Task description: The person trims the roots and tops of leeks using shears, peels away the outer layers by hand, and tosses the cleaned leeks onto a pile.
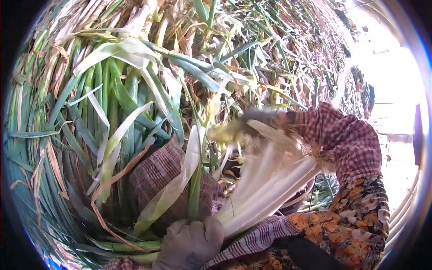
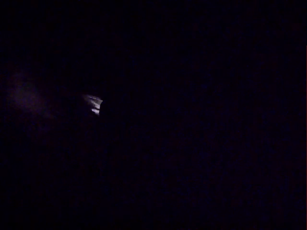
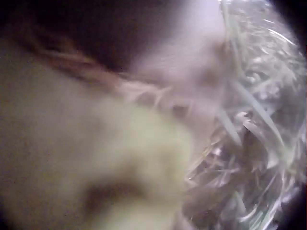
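In the head view, my gloved left hand (image 1: 191, 243) is low in the middle, fingers curled round the leafy end of a bundle of long green onions. Their white stalks (image 1: 270, 193) slant up to the right, ending in a rooty base (image 1: 318, 156) by the right sleeve. My right hand (image 1: 238, 128), in a yellowish glove and blurred, is above the stalks, with a loose papery husk (image 1: 265, 130) across it. Whether it pinches a leaf I cannot tell. The right wrist view shows the glove (image 3: 144, 148) large and blurred. The left wrist view is almost wholly dark.
A big heap of green onions (image 1: 121, 90) fills the left and back. Dry leaves and husks (image 1: 270, 58) cover the pile further right. A long pale leaf (image 1: 180, 189) lies across checked cloth (image 1: 157, 180) in front of me. Bright light comes from the right side.
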### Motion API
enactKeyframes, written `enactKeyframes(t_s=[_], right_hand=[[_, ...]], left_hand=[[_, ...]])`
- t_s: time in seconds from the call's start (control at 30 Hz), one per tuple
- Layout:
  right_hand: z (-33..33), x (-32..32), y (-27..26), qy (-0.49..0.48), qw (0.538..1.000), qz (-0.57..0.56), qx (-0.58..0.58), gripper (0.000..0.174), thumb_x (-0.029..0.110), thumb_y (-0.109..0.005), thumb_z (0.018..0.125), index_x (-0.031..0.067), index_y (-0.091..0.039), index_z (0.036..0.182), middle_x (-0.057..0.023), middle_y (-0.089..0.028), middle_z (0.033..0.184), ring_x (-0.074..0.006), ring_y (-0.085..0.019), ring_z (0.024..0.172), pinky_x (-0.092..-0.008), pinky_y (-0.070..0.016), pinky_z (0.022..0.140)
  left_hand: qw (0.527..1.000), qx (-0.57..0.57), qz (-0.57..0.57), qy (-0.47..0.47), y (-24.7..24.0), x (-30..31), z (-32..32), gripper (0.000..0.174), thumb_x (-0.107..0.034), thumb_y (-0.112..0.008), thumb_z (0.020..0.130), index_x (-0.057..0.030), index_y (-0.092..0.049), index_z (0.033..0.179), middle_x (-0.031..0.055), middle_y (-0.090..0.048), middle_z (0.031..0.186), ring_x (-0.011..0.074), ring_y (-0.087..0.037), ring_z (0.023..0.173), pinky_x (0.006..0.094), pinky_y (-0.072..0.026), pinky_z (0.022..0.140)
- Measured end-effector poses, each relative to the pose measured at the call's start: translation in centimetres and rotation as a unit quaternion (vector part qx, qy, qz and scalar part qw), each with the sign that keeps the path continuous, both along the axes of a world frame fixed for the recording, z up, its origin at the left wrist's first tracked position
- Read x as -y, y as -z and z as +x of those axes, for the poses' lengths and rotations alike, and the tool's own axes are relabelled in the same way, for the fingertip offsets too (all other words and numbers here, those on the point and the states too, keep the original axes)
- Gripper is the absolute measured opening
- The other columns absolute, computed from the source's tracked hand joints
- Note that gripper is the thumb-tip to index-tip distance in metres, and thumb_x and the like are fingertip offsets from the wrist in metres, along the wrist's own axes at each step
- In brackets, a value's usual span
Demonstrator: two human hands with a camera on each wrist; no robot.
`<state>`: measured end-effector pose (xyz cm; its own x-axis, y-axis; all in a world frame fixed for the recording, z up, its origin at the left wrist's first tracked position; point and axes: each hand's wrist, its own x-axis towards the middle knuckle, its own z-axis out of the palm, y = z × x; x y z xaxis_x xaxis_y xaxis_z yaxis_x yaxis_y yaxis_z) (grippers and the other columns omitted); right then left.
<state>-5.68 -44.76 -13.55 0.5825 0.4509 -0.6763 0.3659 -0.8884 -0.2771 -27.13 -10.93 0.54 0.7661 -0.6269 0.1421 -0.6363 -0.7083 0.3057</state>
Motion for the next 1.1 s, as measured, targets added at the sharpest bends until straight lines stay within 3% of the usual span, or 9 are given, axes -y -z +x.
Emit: enactKeyframes(t_s=[0.2, 0.47, 0.57, 0.63, 0.73, 0.83, 0.9, 0.97, 1.1], right_hand=[[8.5, 2.3, 1.0, -0.208, 0.898, -0.280, 0.269, 0.030, 0.023, -0.060, 0.092, 0.0085, -0.062, 0.118, -0.0101, -0.066, 0.103, -0.0214, -0.066, 0.085, -0.0332, -0.0563, 0.070], [21.3, 13.6, -10.5, 0.016, 0.786, -0.130, 0.604, 0.073, 0.045, -0.069, 0.086, 0.0051, -0.041, 0.140, -0.0206, -0.063, 0.117, -0.0333, -0.067, 0.096, -0.0427, -0.0559, 0.087], [12.8, 4.6, -16.2, 0.117, 0.957, -0.227, 0.139, 0.074, 0.061, -0.053, 0.092, 0.0069, -0.048, 0.141, -0.0199, -0.051, 0.140, -0.0309, -0.056, 0.124, -0.0468, -0.0442, 0.104], [5.8, -1.3, -16.5, 0.057, 0.963, -0.255, -0.059, 0.063, 0.066, -0.055, 0.089, 0.0058, -0.074, 0.087, -0.0080, -0.071, 0.079, -0.0207, -0.068, 0.065, -0.0399, -0.0572, 0.069], [-1.0, -4.4, -15.4, -0.074, 0.977, -0.030, -0.197, 0.046, 0.046, -0.063, 0.089, 0.0083, -0.065, 0.063, -0.0069, -0.063, 0.058, -0.0187, -0.064, 0.055, -0.0363, -0.0538, 0.057], [-2.3, 0.6, -10.4, -0.334, 0.938, -0.059, 0.070, 0.032, 0.034, -0.064, 0.086, 0.0106, -0.066, 0.064, -0.0074, -0.062, 0.057, -0.0190, -0.062, 0.054, -0.0370, -0.0532, 0.056], [1.0, 7.0, -9.1, -0.224, 0.931, -0.232, 0.173, 0.021, 0.024, -0.064, 0.081, 0.0101, -0.065, 0.064, -0.0063, -0.063, 0.059, -0.0210, -0.061, 0.053, -0.0385, -0.0530, 0.059], [2.8, 10.1, -9.9, -0.014, 0.961, -0.167, 0.219, 0.025, 0.025, -0.063, 0.086, 0.0074, -0.066, 0.069, -0.0069, -0.060, 0.057, -0.0183, -0.058, 0.049, -0.0376, -0.0500, 0.055], [-0.2, 4.1, -14.4, 0.159, 0.983, 0.035, -0.080, 0.047, 0.049, -0.064, 0.088, 0.0039, -0.070, 0.075, -0.0080, -0.064, 0.059, -0.0141, -0.059, 0.052, -0.0352, -0.0455, 0.051]], left_hand=[[0.995, 0.026, 0.095, -0.026, -0.4, 0.3, 1.4, 0.010, -0.019, -0.055, 0.090, -0.0102, -0.058, 0.095, -0.0014, -0.043, 0.064, 0.0135, -0.048, 0.054, 0.0304, -0.0419, 0.053], [0.999, 0.000, 0.053, -0.013, -0.2, 0.4, 1.8, 0.014, -0.014, -0.060, 0.089, -0.0050, -0.058, 0.099, 0.0006, -0.047, 0.068, 0.0175, -0.052, 0.054, 0.0339, -0.0444, 0.050], [0.999, 0.003, 0.038, -0.037, -0.1, 1.0, 2.0, 0.015, -0.012, -0.060, 0.089, -0.0026, -0.058, 0.101, 0.0024, -0.048, 0.066, 0.0187, -0.054, 0.054, 0.0345, -0.0464, 0.051], [0.998, 0.004, 0.048, -0.031, -0.2, 1.1, 1.9, 0.015, -0.012, -0.060, 0.090, -0.0023, -0.058, 0.101, 0.0027, -0.048, 0.065, 0.0188, -0.054, 0.054, 0.0343, -0.0462, 0.051], [0.998, 0.011, 0.061, -0.007, -0.5, 1.1, 2.0, 0.015, -0.012, -0.060, 0.090, -0.0020, -0.058, 0.100, 0.0030, -0.048, 0.065, 0.0189, -0.053, 0.053, 0.0338, -0.0458, 0.050], [0.998, -0.016, 0.062, 0.008, -0.3, 0.6, 1.5, 0.018, -0.013, -0.062, 0.085, -0.0022, -0.057, 0.099, 0.0014, -0.047, 0.063, 0.0179, -0.053, 0.052, 0.0343, -0.0465, 0.051], [0.994, -0.050, 0.097, 0.015, 0.1, 0.5, 1.0, 0.027, -0.014, -0.067, 0.076, -0.0028, -0.054, 0.097, -0.0018, -0.045, 0.061, 0.0157, -0.053, 0.050, 0.0360, -0.0481, 0.054], [0.999, -0.003, 0.050, 0.000, -0.1, 0.2, 1.4, 0.019, -0.012, -0.062, 0.085, -0.0023, -0.057, 0.100, 0.0015, -0.047, 0.063, 0.0183, -0.053, 0.051, 0.0343, -0.0464, 0.051], [1.000, 0.003, 0.008, -0.015, -0.1, 0.4, 1.7, 0.017, -0.011, -0.059, 0.088, -0.0019, -0.058, 0.102, 0.0034, -0.047, 0.064, 0.0198, -0.053, 0.052, 0.0338, -0.0457, 0.049]])
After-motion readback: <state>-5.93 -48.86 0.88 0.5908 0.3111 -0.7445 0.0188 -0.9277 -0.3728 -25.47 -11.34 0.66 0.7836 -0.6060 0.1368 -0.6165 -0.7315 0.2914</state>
